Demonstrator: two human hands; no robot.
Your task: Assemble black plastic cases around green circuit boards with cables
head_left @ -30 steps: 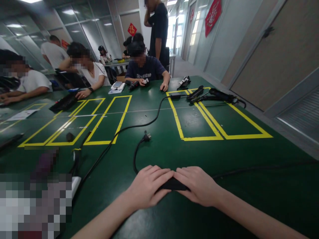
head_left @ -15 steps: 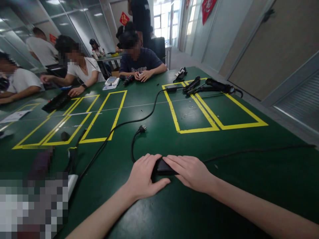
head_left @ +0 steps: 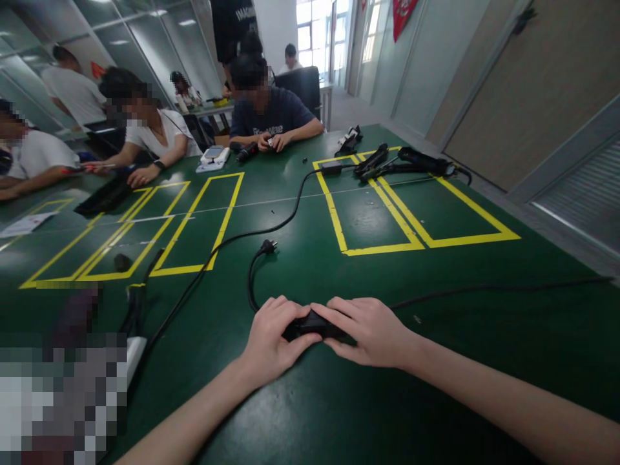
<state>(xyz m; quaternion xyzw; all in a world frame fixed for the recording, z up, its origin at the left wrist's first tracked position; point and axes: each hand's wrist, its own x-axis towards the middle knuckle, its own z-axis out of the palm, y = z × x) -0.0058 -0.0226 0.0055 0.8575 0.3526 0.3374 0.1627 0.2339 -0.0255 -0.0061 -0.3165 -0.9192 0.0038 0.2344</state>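
1 black block (head_left: pixel 317 325) between the left hand (head_left: pixel 271 339) and the right hand (head_left: pixel 372 332)

The block's long axis runs crosswise, left to right before the person, low over the worktop (head_left: pixel 320 413). Neither hand is nearer: the left is clasped round its left part, the right round its right part, fingers over the top and thumbs along the near side, their tips almost meeting mid-block.

Beyond the left hand, a short cord (head_left: pixel 250 281) curves away to a plug (head_left: pixel 268 246); a longer cord (head_left: pixel 484 289) runs off rightward.

Fingers cover both ends of the block, so where the 2 cords join it (if they do) is hidden. Whether it rests on the worktop or sits slightly raised is hard to tell.
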